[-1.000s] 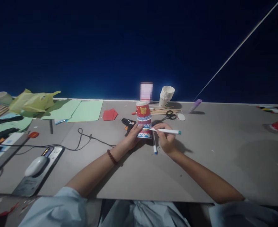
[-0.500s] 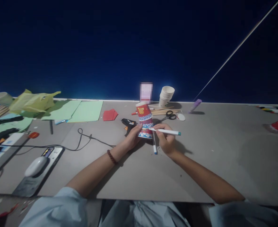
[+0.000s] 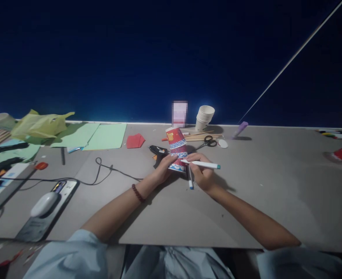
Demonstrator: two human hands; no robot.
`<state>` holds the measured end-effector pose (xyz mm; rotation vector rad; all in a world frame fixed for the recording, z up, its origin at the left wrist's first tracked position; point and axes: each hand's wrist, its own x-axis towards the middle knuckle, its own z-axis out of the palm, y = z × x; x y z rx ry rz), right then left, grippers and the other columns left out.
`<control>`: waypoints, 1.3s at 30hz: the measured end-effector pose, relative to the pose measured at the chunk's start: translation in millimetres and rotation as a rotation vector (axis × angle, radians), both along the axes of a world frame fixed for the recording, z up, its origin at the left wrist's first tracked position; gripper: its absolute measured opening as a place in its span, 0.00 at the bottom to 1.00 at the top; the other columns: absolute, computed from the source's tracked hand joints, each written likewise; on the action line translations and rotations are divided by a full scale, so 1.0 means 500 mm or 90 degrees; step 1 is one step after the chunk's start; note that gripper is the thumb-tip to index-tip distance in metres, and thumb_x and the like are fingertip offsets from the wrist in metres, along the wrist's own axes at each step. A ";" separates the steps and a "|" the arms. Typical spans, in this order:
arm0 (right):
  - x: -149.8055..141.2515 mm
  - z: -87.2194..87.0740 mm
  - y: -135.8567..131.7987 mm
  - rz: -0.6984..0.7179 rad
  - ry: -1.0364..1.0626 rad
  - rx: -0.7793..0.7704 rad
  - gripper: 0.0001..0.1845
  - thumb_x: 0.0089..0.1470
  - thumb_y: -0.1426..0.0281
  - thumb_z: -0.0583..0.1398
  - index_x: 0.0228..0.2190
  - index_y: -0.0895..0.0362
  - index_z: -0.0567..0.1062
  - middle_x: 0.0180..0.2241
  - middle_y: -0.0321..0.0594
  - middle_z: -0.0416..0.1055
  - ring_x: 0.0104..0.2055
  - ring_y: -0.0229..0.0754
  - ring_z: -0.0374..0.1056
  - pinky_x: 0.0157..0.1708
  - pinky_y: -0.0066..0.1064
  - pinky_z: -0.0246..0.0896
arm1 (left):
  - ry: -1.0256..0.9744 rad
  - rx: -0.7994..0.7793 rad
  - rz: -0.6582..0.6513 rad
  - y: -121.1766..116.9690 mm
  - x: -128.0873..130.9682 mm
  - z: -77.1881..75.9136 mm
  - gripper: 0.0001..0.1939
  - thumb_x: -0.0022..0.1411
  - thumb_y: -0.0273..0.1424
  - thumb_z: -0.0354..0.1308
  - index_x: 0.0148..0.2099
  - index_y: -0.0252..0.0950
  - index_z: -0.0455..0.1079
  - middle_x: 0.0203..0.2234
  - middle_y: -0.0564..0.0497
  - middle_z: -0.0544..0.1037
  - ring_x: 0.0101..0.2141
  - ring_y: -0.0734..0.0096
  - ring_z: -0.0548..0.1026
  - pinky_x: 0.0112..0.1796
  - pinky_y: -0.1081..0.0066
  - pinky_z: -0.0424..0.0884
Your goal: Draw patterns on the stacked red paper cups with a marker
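Observation:
A stack of decorated paper cups (image 3: 177,144), red with blue-and-white wave bands, tilts slightly to the left. My left hand (image 3: 163,170) is closed round its lower left side. In my right hand (image 3: 202,174) is a white marker (image 3: 204,164) with a teal end, its tip at the lower right of the stack. A second marker (image 3: 190,180) with a blue end lies on the table between my hands. Just behind my left hand rests a black glue gun (image 3: 159,154). To the right of the stack are black-handled scissors (image 3: 209,142).
White paper cups (image 3: 205,116) stand nested at the back, near a purple object (image 3: 240,129). Red paper pieces (image 3: 135,141), green sheets (image 3: 105,136) and a yellow bag (image 3: 40,124) lie left. A cable (image 3: 124,173) crosses toward a power strip (image 3: 9,184); a phone (image 3: 50,211) lies nearer.
The stack has turned and tilted a little more to the left in my left hand. My right hand and the marker have shifted slightly left and down.

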<state>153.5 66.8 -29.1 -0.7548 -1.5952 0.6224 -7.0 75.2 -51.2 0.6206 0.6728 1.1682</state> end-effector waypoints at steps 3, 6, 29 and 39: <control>0.002 0.004 0.004 0.000 -0.008 0.012 0.07 0.59 0.70 0.57 0.31 0.52 0.74 0.32 0.41 0.75 0.38 0.46 0.73 0.41 0.40 0.71 | -0.008 -0.010 0.012 0.002 0.000 0.001 0.18 0.53 0.39 0.70 0.42 0.31 0.77 0.35 0.45 0.82 0.35 0.64 0.79 0.43 0.67 0.70; 0.004 0.008 0.007 -0.002 -0.034 0.013 0.06 0.58 0.70 0.57 0.31 0.52 0.74 0.33 0.41 0.75 0.39 0.46 0.73 0.41 0.40 0.71 | -0.006 -0.012 0.009 0.002 0.001 0.003 0.18 0.54 0.38 0.70 0.42 0.31 0.78 0.35 0.45 0.82 0.35 0.64 0.79 0.43 0.67 0.70; 0.004 0.011 0.005 -0.018 -0.086 0.024 0.05 0.58 0.70 0.57 0.30 0.52 0.73 0.32 0.41 0.75 0.38 0.47 0.74 0.41 0.41 0.71 | 0.000 0.001 -0.004 0.003 0.002 0.001 0.19 0.52 0.40 0.71 0.42 0.31 0.79 0.36 0.44 0.83 0.35 0.63 0.79 0.43 0.67 0.71; 0.002 0.009 0.005 -0.020 -0.040 0.013 0.06 0.58 0.72 0.56 0.32 0.52 0.73 0.33 0.40 0.74 0.38 0.45 0.74 0.40 0.38 0.71 | 0.008 0.007 -0.006 0.000 0.001 0.004 0.20 0.53 0.40 0.70 0.43 0.31 0.79 0.36 0.44 0.83 0.35 0.62 0.80 0.43 0.66 0.71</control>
